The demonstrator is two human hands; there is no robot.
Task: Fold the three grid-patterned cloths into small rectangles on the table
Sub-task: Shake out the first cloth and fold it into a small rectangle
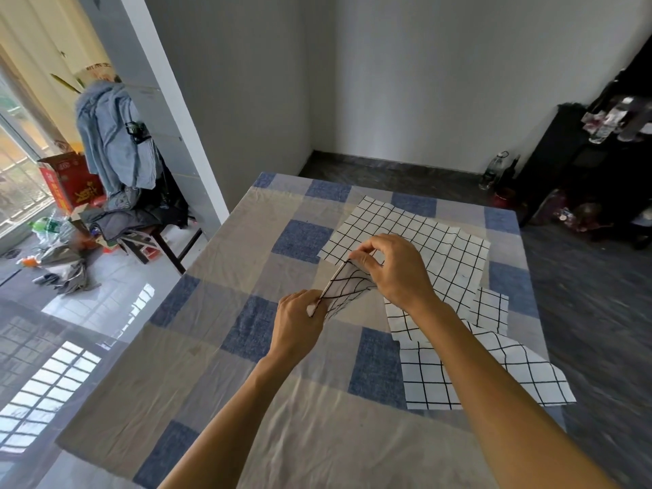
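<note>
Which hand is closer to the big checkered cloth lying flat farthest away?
Right. The right hand is over the near edge of the big grid cloth, pinching the lifted cloth. The left hand is nearer the person, off it, gripping the lifted cloth's lower corner.

Head cam, fwd and down, close over hands (352, 284) at table (247, 400).

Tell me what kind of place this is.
Probably a lived-in room at home: a checked tablecloth, a chair heaped with clothes by the window, and bottles standing on the floor.
</note>
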